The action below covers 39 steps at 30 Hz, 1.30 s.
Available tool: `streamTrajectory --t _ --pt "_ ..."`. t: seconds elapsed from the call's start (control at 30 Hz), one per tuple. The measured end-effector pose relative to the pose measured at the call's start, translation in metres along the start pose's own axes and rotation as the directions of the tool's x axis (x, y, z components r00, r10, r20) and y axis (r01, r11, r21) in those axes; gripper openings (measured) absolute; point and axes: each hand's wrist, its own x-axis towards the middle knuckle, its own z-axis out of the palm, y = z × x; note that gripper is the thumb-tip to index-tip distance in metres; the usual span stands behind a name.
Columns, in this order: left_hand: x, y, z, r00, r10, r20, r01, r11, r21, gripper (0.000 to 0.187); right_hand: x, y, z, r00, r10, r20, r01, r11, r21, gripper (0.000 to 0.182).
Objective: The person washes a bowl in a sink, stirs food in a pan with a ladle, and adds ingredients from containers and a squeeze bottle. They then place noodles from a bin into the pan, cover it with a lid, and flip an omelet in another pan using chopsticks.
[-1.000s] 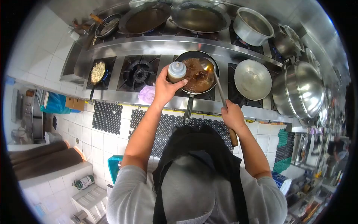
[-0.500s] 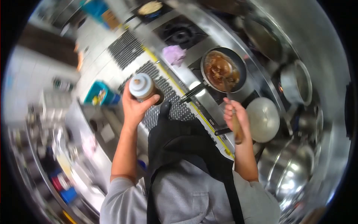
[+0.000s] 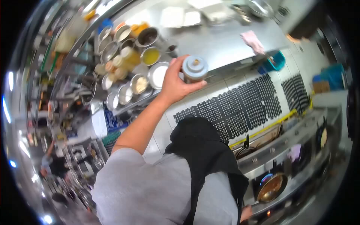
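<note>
The squeeze bottle is near the shiny bench, with the left hand's grip closed around it. Bowls sit on the bench. The right hand is by the stove; I cannot tell its grip

No readable text showing in view. Blue-and-white package near green mat carrying pale markings, but blur smearing them, too small and soft for making out any letters or numbers.

Squeeze bottle: matt plastic. Worktop: smooth, glossy metal. Apron: matt black cloth. Floor mats: rough, perforated.
</note>
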Motion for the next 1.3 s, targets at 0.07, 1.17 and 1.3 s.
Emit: streamTrajectory --t 0.07,1.17,1.3 --pt "-0.016 -0.029 -0.067 0.989 -0.095 -0.113 0.109 0.986 0.126 0.081 -0.039 -0.058 -0.008 0.996 0.087 0.022 -0.089 0.976 0.199 0.034" --pt "-0.06 -0.26 -0.247 0.783 -0.179 -0.595 0.525 0.703 0.48 0.084 -0.053 -0.132 -0.017 0.92 0.041 0.39 -0.379 -0.155 0.912 0.023" --pt "-0.032 -0.168 -0.259 0.767 -0.006 -0.641 0.39 0.798 0.46 0.077 -0.016 -0.085 0.01 0.916 -0.4 0.043 -0.27 -0.531 0.803 0.01"
